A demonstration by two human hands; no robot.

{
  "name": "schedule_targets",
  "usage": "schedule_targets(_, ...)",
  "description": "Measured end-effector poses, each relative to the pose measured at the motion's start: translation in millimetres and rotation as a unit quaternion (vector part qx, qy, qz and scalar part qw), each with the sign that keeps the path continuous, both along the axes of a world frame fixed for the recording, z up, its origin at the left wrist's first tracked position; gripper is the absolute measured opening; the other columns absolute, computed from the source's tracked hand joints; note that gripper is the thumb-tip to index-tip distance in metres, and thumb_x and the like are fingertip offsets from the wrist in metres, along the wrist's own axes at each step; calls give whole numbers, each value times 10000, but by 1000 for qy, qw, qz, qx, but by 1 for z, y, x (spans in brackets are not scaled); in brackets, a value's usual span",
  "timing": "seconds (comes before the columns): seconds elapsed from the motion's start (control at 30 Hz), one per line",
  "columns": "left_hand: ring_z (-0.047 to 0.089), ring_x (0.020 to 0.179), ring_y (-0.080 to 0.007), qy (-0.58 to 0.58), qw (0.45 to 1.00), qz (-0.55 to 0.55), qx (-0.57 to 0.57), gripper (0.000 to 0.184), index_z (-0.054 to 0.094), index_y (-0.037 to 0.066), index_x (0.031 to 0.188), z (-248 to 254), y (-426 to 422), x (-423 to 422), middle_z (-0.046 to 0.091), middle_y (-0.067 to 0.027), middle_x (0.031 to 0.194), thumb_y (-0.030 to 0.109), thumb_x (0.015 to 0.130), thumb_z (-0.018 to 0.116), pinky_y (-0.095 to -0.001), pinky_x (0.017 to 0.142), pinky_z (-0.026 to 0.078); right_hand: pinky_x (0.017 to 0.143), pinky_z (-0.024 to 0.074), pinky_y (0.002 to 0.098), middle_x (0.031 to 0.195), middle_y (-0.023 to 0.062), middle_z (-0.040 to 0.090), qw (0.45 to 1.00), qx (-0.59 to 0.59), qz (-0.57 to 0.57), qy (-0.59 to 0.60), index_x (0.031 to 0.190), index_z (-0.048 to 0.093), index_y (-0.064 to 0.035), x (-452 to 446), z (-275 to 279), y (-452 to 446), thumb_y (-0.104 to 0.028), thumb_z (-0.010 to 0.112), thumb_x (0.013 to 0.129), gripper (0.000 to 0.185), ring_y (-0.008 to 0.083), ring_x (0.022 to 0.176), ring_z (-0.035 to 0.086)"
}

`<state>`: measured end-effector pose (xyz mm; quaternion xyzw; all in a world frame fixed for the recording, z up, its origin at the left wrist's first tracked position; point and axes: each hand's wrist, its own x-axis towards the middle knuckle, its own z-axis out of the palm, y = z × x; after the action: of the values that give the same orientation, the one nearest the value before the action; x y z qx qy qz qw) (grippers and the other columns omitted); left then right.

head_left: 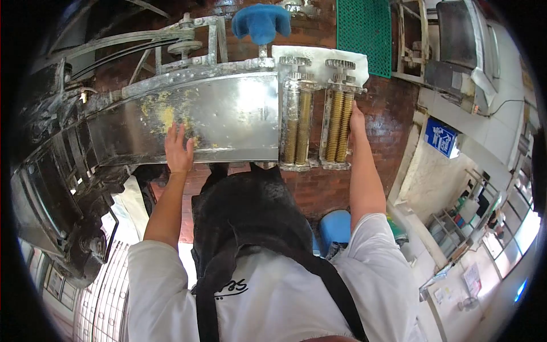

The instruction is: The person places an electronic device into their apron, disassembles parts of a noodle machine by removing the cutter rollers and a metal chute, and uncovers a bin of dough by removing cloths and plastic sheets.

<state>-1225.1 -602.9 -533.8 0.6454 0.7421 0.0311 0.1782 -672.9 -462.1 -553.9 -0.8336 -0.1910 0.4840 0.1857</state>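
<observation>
My left hand (179,147) is over the near part of a shiny metal tray (228,122), fingers spread and nothing in them. Yellow crumbs (166,115) lie on the metal just beyond its fingertips. My right hand (357,121) is at the right side of the right roller unit (339,125), which has ridged brass-coloured rollers and gears at its far end. Its fingers are mostly hidden by the angle, so their grip cannot be made out. A second roller unit (297,125) stands between that one and the tray.
A blue knob-like wheel (261,24) sits beyond the tray. At the back are a green perforated mat (363,37) and a metal frame (413,43). Belts and a pulley (184,47) run at the upper left. A blue container (335,228) stands near my right elbow.
</observation>
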Motion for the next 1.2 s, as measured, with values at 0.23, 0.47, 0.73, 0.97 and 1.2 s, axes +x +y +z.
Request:
schedule_targets(0.23, 275, 1434, -376, -217, 923, 289, 135, 622, 318, 51, 1504, 65, 70, 37, 320, -202, 1544, 348, 985, 490, -457, 1187, 191, 934, 452, 351, 1186, 128, 596, 900, 367, 233, -39, 1256, 543, 16, -167, 100, -32, -263, 480, 1009, 377, 239, 1044, 577)
schedule_targets(0.47, 336, 1387, -396, -104, 958, 117, 238, 528, 426, 41, 1432, 37, 78, -28, 431, -216, 1455, 307, 980, 493, -477, 1153, 231, 1058, 384, 410, 1415, 150, 495, 742, 81, 129, 653, 1478, 371, -94, -428, 107, 41, -584, 480, 968, 716, 259, 1298, 466)
schedule_targets(0.73, 510, 1204, -347, -360, 589, 679, 250, 581, 426, 15, 1399, -7, -45, -103, 543, -147, 1339, 369, 964, 577, -497, 1047, 372, 1012, 445, 444, 1346, 240, 543, 510, 120, 851, -27, 1438, 442, -107, -427, 3, 143, -275, 677, 816, 685, 389, 1165, 573)
schedule_targets(0.97, 561, 1155, -290, -795, 267, 510, 190, 539, 495, 3, 1315, 15, -70, -130, 572, -110, 1293, 372, 945, 625, -446, 974, 464, 905, 471, 467, 1095, 312, 630, 494, 26, 867, -59, 1446, 366, 11, -375, 199, 98, -26, 540, 764, 704, 434, 1034, 607)
schedule_targets(1.2, 611, 1011, -274, -790, 259, 556, -22, 377, 558, 27, 1167, 1, -120, 56, 621, -121, 1083, -9, 794, 597, -399, 839, 515, 895, 482, 432, 1085, 249, 652, 552, -139, 799, -192, 1401, 467, -85, -270, 356, 31, 15, 551, 676, 737, 398, 1004, 622)
